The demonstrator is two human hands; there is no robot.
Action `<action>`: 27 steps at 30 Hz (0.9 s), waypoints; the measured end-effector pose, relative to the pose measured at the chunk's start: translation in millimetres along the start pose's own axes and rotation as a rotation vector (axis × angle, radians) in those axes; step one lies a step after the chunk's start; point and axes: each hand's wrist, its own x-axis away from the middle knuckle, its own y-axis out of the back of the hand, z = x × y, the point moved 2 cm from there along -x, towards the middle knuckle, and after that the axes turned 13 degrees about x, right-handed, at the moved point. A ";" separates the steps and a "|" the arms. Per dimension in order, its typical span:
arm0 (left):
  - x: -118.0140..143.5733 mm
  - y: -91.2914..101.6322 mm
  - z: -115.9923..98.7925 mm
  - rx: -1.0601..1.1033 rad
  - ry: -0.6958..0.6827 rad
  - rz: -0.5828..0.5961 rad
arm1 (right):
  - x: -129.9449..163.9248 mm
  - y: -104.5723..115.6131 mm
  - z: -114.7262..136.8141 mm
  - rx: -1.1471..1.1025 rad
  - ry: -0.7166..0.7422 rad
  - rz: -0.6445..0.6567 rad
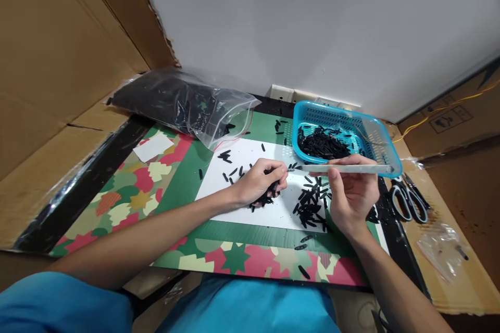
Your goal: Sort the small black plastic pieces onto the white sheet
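Note:
My left hand (262,181) is closed over the white sheet (247,152), with small black strips (265,199) in and beneath its curled fingers. Its thumb and forefinger pinch one small black strip (291,170). Held level in my right hand (353,195) is a long, slim, whitish tool (347,169). The tool's narrow tip points left and lies at or very near the pinched strip; I cannot tell whether they touch. Below and left of my right hand, a loose pile of black strips (308,207) spreads across the sheet. Other strips lie scattered around.
A blue basket (297,114) holding black strips stands behind my right hand. At back left lies a clear zip bag (175,101) full of black material. Scissors (408,200) and a small plastic bag (441,250) rest at right. Cardboard (70,36) and a wall (292,21) enclose the table.

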 end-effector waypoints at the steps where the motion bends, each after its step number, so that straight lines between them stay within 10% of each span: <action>1: -0.1 -0.1 -0.3 0.000 -0.002 0.006 | 1.3 -0.2 -1.4 0.000 0.008 0.016; 27: -1.6 0.0 -0.3 -0.018 -0.027 0.040 | 3.4 -2.7 -6.6 -0.070 0.019 0.108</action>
